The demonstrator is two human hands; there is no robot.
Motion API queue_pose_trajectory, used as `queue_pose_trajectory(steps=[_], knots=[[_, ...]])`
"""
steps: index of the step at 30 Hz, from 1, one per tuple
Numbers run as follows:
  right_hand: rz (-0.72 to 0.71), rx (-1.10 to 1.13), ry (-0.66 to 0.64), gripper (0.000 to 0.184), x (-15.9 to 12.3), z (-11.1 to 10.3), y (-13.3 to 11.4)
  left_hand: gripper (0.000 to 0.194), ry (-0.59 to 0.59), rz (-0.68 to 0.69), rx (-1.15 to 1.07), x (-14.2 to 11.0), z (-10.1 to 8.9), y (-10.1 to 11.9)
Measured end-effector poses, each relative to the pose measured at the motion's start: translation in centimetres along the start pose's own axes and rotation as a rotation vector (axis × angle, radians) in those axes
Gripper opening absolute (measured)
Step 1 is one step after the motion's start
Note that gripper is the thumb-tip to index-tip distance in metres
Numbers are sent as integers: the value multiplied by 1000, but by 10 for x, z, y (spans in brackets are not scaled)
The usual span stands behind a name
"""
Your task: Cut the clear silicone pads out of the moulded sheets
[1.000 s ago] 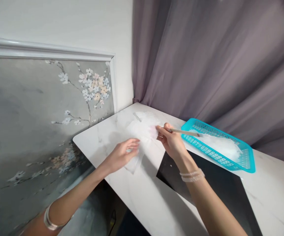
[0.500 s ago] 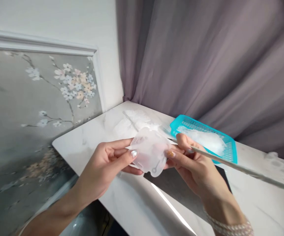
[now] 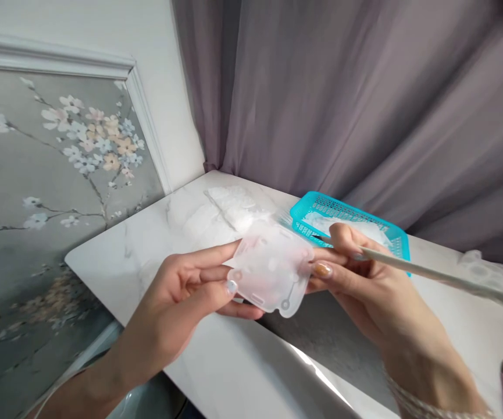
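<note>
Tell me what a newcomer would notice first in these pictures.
The eye goes first to the cloudy plastic piece with slots and a ring tab, held at the centre between the left hand and the right hand, which also pinches a long pale stick. Behind them, on the white marble table, sits a bright turquoise basket. A blossom painting fills the left side.

We see a grey wall panel painted with pale blossoms, and a mauve curtain hanging beside it. On the white marble table lies a crumpled white sheet, and a turquoise basket holds more white sheeting. A dark panel sits under the table's edge.
</note>
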State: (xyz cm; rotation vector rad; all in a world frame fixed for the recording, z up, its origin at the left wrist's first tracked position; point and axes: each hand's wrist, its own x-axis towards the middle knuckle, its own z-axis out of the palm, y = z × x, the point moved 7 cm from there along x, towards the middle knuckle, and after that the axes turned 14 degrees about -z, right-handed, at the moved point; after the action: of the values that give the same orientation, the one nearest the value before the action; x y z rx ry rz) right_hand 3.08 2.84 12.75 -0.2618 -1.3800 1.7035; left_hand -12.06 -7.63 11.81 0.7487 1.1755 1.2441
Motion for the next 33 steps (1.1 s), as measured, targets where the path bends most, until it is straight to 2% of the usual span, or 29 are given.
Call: queue_pose_trajectory(steps=[4, 11, 19, 33], knots=[[35, -85, 62, 46, 1, -1, 3, 47, -96, 4, -24, 0, 8, 2], [39, -141, 76, 44, 1, -1, -2, 44, -191, 25, -96, 1, 11, 0], [17, -144, 60, 43, -1, -1, -6, 33, -221, -46, -231, 9, 10, -4], [12, -159, 3, 40, -3, 2, -3, 35, -198, -24, -203, 12, 8, -7]])
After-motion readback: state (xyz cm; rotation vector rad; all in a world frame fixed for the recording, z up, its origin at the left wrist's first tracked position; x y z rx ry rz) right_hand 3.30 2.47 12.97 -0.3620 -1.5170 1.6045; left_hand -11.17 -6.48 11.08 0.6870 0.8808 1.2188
